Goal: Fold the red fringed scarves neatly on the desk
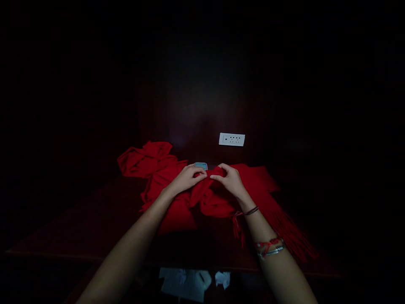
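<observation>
A long red scarf (256, 177) lies bunched across a dark table, with its fringe spread toward the right front edge. My left hand (190, 176) pinches a fold of it near the middle, thumb and fingers pressed together. Just to the right, my right hand (230, 179) grips the same raised fold, its fingers curled behind the cloth. Crumpled red cloth (145, 159) is heaped to the left; whether it is all one piece I cannot tell. Behind my left hand sits a small pale-blue rectangular item (201, 165), partly hidden.
A white power socket panel (232, 139) is set in the dark upright surface behind. The table's front edge (221, 267) runs below my forearms. Under it are pale sheets (185, 283) and a crumpled white piece (222, 279). Much of the surroundings is too dark to make out.
</observation>
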